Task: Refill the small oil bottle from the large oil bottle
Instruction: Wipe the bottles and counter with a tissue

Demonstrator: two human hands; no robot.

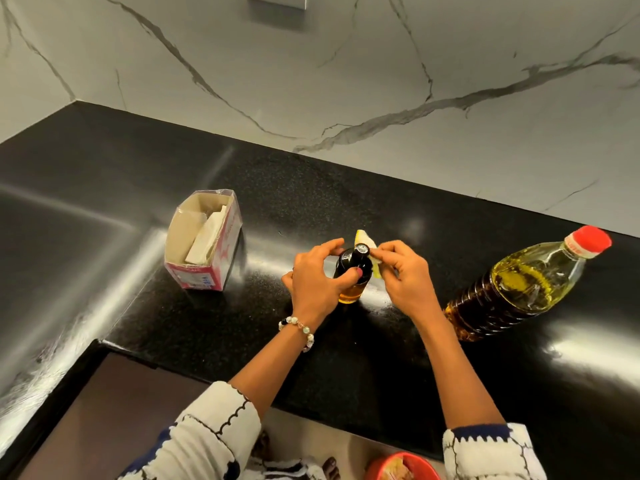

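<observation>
The small oil bottle (351, 277) stands upright mid-counter, dark glass with yellow oil showing at its base and a dark cap (362, 248) on top. My left hand (317, 282) grips its body, thumb across the front. My right hand (405, 277) pinches a pale yellow tissue (367, 244) against the bottle's neck beside the cap. The large oil bottle (519, 285) stands to the right, clear plastic with a red cap (588, 241), holding yellow oil; neither hand touches it.
An open cardboard box (202, 242) with white paper napkins sits left of the small bottle on the black counter (346, 188). A marble wall rises behind. The counter's front edge is near my body; a red bin (401, 467) stands on the floor below.
</observation>
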